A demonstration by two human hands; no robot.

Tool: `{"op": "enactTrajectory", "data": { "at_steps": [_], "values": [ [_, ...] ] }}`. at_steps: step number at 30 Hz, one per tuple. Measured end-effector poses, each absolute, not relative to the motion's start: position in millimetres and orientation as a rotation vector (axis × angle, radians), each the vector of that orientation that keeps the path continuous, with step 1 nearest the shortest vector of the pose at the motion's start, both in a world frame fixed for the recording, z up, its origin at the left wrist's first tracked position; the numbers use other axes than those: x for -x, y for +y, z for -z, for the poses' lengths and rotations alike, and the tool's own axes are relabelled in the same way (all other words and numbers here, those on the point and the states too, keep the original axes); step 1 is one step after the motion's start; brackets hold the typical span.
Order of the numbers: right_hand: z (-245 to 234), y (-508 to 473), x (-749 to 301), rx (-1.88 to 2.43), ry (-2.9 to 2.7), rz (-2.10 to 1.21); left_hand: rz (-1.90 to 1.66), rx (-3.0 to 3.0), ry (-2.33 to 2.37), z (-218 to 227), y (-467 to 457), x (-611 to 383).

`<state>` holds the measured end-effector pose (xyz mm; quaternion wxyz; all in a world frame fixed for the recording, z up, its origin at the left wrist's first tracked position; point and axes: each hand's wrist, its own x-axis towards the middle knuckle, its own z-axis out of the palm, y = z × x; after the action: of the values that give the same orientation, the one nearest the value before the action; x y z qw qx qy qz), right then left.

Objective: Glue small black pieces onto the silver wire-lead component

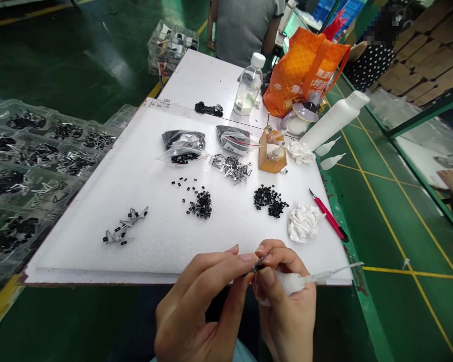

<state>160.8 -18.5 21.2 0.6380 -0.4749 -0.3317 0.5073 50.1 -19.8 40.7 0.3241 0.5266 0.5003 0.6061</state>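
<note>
My left hand pinches one end of a small metal clip with a black piece just above the table's front edge. Thumb and finger of my right hand close on its other side. Tucked in that same hand is a white squeeze bottle, its long thin nozzle pointing right. Fingertips hide part of the clip. Beyond the hands lie a pile of small black pieces, another black pile, loose metal clips and, on the left, clips with black ends.
Crumpled tissue and a red craft knife lie at the right edge. Farther back are zip bags, a wooden block, a clear bottle and an orange bag. Parts trays stand left; people work nearby.
</note>
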Motion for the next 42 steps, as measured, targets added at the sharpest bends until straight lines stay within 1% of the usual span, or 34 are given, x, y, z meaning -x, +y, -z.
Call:
{"op": "enactTrajectory", "data": {
  "at_steps": [10,19,26,31,34,37,40,42],
  "values": [
    [-20.8,-16.5,-159.0,1.083,-0.731,-1.145,-1.588,-1.486,1.341,-35.8,-18.9,-49.0],
    [-17.6,-14.4,-155.3,1.085,-0.779,-1.049,-1.554,-1.492,1.351,-39.2,-18.5,-48.5],
    [-15.4,-13.6,-154.9,1.087,-0.826,-0.958,-1.665,-1.668,1.261,-35.5,-14.0,-43.8],
    [-12.3,-19.8,-152.0,1.074,-0.836,-0.979,-1.629,-1.611,1.261,-34.6,-15.0,-47.4],
    [-13.4,-12.1,-161.9,1.125,-0.827,-0.993,-1.595,-1.451,1.295,-35.8,-13.3,-47.8],
    [-18.9,29.0,-194.8,1.232,-0.863,-0.840,-1.468,-1.211,1.357,-36.7,-8.0,-42.8],
    [-28.8,100.5,-240.1,1.396,-1.106,-0.453,-1.358,-1.021,1.351,-35.7,-2.5,-36.2],
    [-35.2,148.9,-262.6,1.438,-1.205,-0.384,-1.339,-0.917,1.311,-34.6,-1.1,-33.0]
  ]
}}
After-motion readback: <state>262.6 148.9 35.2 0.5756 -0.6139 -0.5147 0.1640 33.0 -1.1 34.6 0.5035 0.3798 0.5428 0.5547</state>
